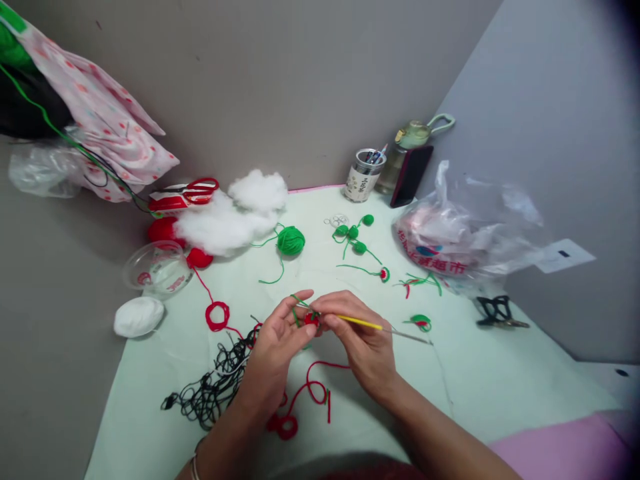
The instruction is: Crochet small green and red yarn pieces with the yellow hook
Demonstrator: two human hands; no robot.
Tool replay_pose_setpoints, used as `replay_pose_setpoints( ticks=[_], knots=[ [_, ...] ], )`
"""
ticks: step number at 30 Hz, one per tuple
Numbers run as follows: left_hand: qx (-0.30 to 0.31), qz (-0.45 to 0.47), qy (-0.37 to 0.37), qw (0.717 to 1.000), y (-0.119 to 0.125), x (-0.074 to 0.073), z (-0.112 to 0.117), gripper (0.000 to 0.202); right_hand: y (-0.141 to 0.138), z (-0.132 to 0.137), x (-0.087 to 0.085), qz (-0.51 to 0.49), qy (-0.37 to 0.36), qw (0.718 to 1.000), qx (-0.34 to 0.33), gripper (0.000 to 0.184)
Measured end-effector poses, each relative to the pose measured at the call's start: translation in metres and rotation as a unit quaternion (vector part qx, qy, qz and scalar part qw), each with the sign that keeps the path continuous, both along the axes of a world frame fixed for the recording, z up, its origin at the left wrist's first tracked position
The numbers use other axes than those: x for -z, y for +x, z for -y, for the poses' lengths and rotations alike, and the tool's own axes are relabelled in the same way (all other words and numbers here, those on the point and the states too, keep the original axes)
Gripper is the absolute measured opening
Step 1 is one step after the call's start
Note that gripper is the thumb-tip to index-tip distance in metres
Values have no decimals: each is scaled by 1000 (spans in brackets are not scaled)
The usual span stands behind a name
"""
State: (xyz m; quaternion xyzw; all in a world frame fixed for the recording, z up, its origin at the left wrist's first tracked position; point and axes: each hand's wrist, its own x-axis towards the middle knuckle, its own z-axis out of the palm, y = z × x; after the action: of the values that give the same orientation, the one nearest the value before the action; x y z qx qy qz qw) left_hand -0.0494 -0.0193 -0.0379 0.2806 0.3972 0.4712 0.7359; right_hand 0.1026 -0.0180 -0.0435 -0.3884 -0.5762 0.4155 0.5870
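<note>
My left hand (280, 340) pinches a small red crocheted piece (311, 319) with green yarn along its top. Green yarn (295, 300) runs over a finger of that hand. In my right hand (367, 340) is a crochet hook (359, 322) with a yellow grip and a metal shaft; its working tip is at the red piece, partly hidden by fingers. Red yarn (313, 380) loops on the table below my hands. A tangle of black yarn (215, 383) lies beside my left forearm.
A green yarn ball (291, 241), white stuffing (225, 220), scissors (201, 190) and a clear plastic bowl (157, 270) lie left and behind. Small green crocheted pieces (353, 232), a pen can (364, 177), a phone (412, 176), a plastic bag (450, 233) and a black claw clip (497, 312) are right.
</note>
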Motion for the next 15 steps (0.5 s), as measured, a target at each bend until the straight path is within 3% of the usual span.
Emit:
replay_pose_setpoints(
  ticks=[5,12,15],
  knots=[
    [13,13,-10,1000,1,-7,0,24,1,-3,0,-41,-65,997,-20,17],
    [15,14,-25,999,-2,-1,0,29,4,-4,-4,-43,-110,991,-61,9],
    [5,-41,21,999,-3,1,0,28,5,-6,-2,-62,-122,990,-40,3]
  ],
)
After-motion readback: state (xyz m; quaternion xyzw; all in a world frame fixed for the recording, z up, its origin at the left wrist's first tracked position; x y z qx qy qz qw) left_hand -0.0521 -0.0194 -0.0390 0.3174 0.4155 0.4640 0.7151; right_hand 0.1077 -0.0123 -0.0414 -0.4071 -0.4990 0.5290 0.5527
